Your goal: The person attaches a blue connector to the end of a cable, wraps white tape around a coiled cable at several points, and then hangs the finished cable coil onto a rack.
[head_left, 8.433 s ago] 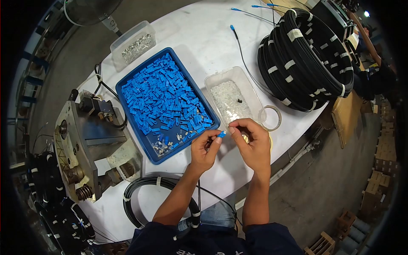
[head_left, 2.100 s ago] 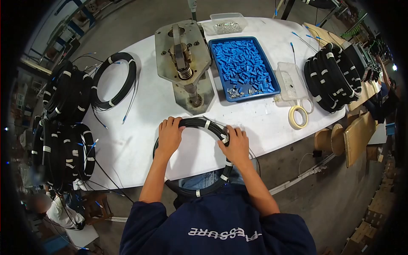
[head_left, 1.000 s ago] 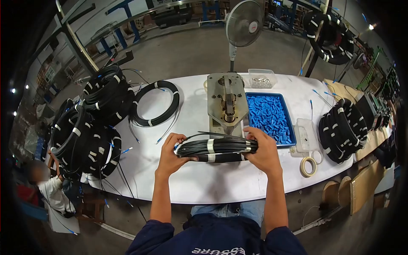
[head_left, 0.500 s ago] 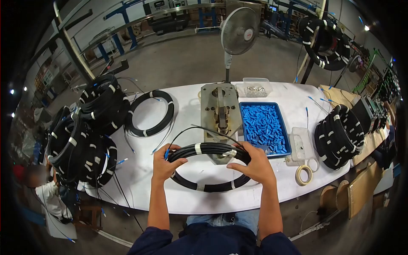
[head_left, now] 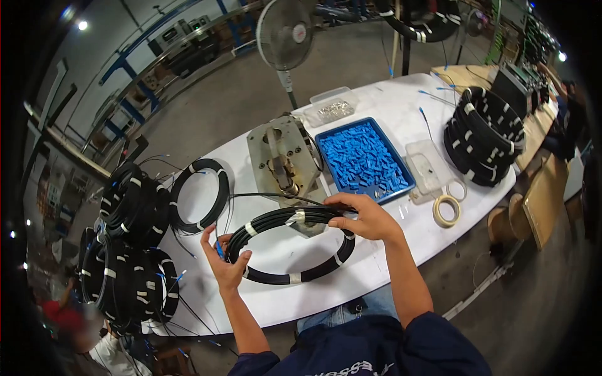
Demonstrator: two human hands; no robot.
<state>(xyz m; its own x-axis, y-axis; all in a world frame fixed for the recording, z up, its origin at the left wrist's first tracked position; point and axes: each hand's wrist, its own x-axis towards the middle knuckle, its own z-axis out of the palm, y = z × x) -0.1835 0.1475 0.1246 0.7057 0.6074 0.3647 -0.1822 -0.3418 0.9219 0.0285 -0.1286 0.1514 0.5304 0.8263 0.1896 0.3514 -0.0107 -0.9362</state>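
Note:
A ring-shaped coil of black cable [head_left: 326, 274], bound with white tape bands, is held tilted above the white table, its near side low. My right hand [head_left: 370, 216] grips its far right side, thumb on the near face and fingers over the top. My left hand [head_left: 227, 263] loosely holds the left side, the strands passing between its thumb and fingers, with the index finger raised. Beside those fingers is a blue connector [head_left: 219, 249] on a cable end. A loose black strand [head_left: 269, 195] arcs above the coil. Behind it stands a metal press-like fixture [head_left: 285, 156].
Stacked cable coils [head_left: 128, 250] crowd the left, near a single coil [head_left: 199, 195]. Right of the fixture are a blue tray [head_left: 411, 186] of small blue parts, clear plastic boxes, a tape roll [head_left: 446, 211] and another coil stack [head_left: 483, 138]. A fan [head_left: 285, 34] stands behind the table.
My view has turned and tilted. The coil's left side has dropped relative to its right. My left hand has loosened, its index finger lifting away; my right hand still grips the coil.

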